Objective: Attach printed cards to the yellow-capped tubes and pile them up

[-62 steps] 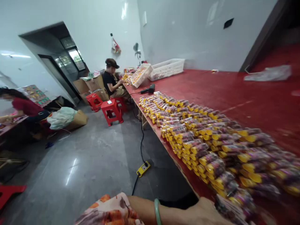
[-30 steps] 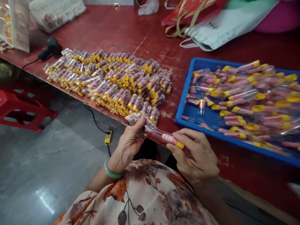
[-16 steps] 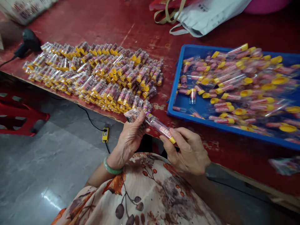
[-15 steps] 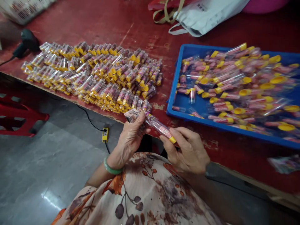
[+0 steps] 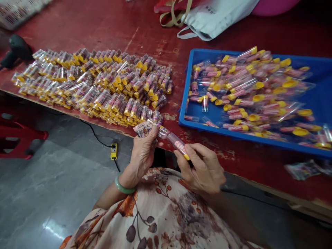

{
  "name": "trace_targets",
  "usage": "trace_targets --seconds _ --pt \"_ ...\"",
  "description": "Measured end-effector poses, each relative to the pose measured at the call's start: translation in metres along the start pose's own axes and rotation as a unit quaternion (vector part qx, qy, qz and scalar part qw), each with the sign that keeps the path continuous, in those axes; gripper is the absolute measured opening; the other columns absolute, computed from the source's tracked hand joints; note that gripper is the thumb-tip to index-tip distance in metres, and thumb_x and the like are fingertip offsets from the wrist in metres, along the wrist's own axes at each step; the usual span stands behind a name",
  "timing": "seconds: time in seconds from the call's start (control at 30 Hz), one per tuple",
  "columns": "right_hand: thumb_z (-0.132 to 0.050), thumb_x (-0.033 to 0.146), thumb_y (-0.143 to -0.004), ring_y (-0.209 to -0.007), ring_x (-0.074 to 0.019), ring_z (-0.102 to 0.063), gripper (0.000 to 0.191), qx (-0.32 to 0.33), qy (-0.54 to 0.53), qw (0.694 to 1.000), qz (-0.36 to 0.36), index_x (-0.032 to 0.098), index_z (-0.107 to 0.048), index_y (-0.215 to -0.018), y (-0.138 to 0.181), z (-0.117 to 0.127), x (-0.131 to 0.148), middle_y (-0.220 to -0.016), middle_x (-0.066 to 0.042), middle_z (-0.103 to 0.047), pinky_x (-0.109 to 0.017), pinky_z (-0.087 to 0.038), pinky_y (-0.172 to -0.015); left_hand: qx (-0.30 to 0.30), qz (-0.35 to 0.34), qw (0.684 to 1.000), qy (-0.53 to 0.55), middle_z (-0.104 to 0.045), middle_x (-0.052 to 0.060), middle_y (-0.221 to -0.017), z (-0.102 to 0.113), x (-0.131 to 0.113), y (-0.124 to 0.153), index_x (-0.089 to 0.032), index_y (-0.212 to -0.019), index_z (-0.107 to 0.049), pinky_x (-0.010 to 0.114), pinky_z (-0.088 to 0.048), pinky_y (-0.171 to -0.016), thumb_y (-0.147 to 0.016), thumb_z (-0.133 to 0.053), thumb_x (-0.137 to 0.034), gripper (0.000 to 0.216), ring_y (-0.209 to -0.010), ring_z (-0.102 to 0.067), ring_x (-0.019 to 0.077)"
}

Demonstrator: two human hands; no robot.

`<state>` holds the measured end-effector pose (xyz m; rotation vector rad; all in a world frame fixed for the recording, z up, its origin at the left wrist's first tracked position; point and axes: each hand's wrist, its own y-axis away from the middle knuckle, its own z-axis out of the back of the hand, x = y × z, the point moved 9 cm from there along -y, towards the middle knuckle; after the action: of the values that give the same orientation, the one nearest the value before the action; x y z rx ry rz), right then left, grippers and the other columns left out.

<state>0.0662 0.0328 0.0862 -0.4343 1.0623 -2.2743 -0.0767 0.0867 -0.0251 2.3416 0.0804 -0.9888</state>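
My right hand [image 5: 202,167] pinches the yellow-capped end of a clear plastic tube [image 5: 176,142] with pinkish contents. The tube lies tilted, its far end pointing up and left toward my left hand [image 5: 145,148]. Between thumb and fingers, my left hand grips printed plastic sleeves [image 5: 144,130], which look like thin flat film. One printed sleeve [image 5: 163,131] sticks out beyond the thumb and meets the tube's far end; whether the tube is inside it, I cannot tell. A green bangle [image 5: 125,186] circles my left wrist.
Many sleeved tubes with yellow caps [image 5: 111,100] are piled on the red table [image 5: 103,24]. A blue tray [image 5: 187,77] holds loose tubes. Behind are a white bag [image 5: 218,17] and a dark handheld device [image 5: 19,48]. Film packets [image 5: 302,170] lie right, a red stool [image 5: 23,138] left.
The whole scene has shifted left as my view turned right. Both hands keep their grips; the tube and sleeve stay together, with only slight movement between them.
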Motion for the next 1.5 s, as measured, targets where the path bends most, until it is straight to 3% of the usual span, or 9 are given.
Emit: trace_targets --seconds 0.1,0.33,0.5,0.67,0.77,0.87,1.17,1.37,1.5 --pt "-0.076 0.013 -0.076 -0.088 -0.0197 -0.067 0.03 -0.007 0.018 0.999 0.039 0.022 -0.065 -0.102 0.0 0.003 0.007 -0.096 -0.005 -0.069 -0.028 -0.055 -0.071 0.007 -0.001 1.0 -0.002 -0.064 -0.002 -0.071 -0.002 0.001 0.001 -0.014 -0.079 -0.067 0.017 -0.048 -0.043 -0.053 -0.09 -0.031 0.039 -0.051 -0.055 0.0067" --pt "-0.076 0.012 -0.075 -0.085 -0.0182 -0.066 0.03 -0.006 -0.004 1.0 0.009 0.02 -0.065 -0.102 0.002 0.007 0.003 -0.095 -0.005 -0.069 -0.026 -0.054 -0.066 0.005 -0.019 0.999 -0.042 -0.062 -0.003 -0.065 -0.004 0.003 0.005 -0.013 -0.074 -0.066 0.018 -0.047 -0.043 -0.055 -0.088 -0.033 0.035 -0.05 -0.053 0.0073" --pt "-0.074 0.012 -0.077 -0.08 -0.018 -0.065 0.032 -0.048 -0.162 0.975 -0.145 0.021 -0.065 -0.107 0.003 0.007 -0.023 -0.095 -0.006 -0.067 -0.029 -0.055 -0.064 0.018 -0.025 0.998 -0.053 -0.061 -0.003 -0.062 -0.006 0.003 0.008 -0.013 -0.072 -0.066 0.018 -0.046 -0.041 -0.056 -0.088 -0.033 0.033 -0.049 -0.052 0.0075" --pt "-0.069 0.012 -0.08 -0.075 -0.0175 -0.065 0.019 -0.044 -0.312 0.895 -0.316 0.022 -0.07 -0.097 0.023 -0.011 -0.052 -0.09 -0.004 -0.066 -0.031 -0.056 -0.064 0.029 0.045 0.998 -0.019 -0.066 -0.002 -0.072 -0.005 0.012 0.005 -0.014 -0.084 -0.067 0.016 -0.043 -0.039 -0.058 -0.087 -0.028 0.036 -0.054 -0.057 0.0081" --pt "-0.07 0.015 -0.079 -0.075 -0.0184 -0.066 0.017 -0.048 -0.338 0.86 -0.379 0.02 -0.071 -0.095 0.038 -0.013 -0.063 -0.092 -0.005 -0.065 -0.033 -0.056 -0.063 0.033 0.076 0.996 -0.015 -0.069 -0.002 -0.076 -0.002 0.016 0.002 -0.015 -0.086 -0.067 0.017 -0.045 -0.042 -0.057 -0.087 -0.024 0.036 -0.057 -0.06 0.0089" --pt "-0.072 0.014 -0.077 -0.075 -0.0188 -0.066 0.018 -0.068 -0.32 0.873 -0.361 0.019 -0.071 -0.094 0.037 -0.004 -0.063 -0.09 -0.004 -0.066 -0.033 -0.057 -0.063 0.035 0.098 0.994 -0.011 -0.07 -0.001 -0.076 0.0 0.021 0.0 -0.015 -0.087 -0.068 0.018 -0.047 -0.046 -0.057 -0.087 -0.024 0.036 -0.057 -0.062 0.0097" --pt "-0.07 0.008 -0.078 -0.077 -0.0168 -0.064 0.031 -0.086 -0.25 0.947 -0.183 0.018 -0.068 -0.107 0.012 0.017 -0.035 -0.094 -0.007 -0.065 -0.028 -0.054 -0.061 0.011 0.142 0.989 0.027 -0.069 -0.002 -0.072 -0.004 0.031 0.006 -0.016 -0.086 -0.068 0.016 -0.045 -0.043 -0.056 -0.088 -0.025 0.037 -0.055 -0.061 0.0088" --pt "-0.073 0.013 -0.08 -0.082 -0.0152 -0.065 0.036 -0.014 -0.092 0.991 -0.1 0.018 -0.062 -0.115 0.019 0.012 -0.018 -0.1 -0.007 -0.065 -0.026 -0.055 -0.07 0.009 0.193 0.98 0.038 -0.065 -0.004 -0.067 -0.009 0.038 0.014 -0.015 -0.078 -0.064 0.014 -0.038 -0.037 -0.051 -0.091 -0.025 0.039 -0.05 -0.056 0.0068" --pt "-0.076 0.015 -0.078 -0.087 -0.0163 -0.066 0.042 0.018 -0.017 0.999 -0.029 0.017 -0.061 -0.117 0.025 0.013 -0.005 -0.102 -0.008 -0.065 -0.026 -0.055 -0.076 0.025 0.151 0.987 0.043 -0.064 -0.004 -0.067 -0.011 0.035 0.01 -0.015 -0.079 -0.064 0.014 -0.038 -0.038 -0.054 -0.09 -0.027 0.038 -0.05 -0.055 0.006"
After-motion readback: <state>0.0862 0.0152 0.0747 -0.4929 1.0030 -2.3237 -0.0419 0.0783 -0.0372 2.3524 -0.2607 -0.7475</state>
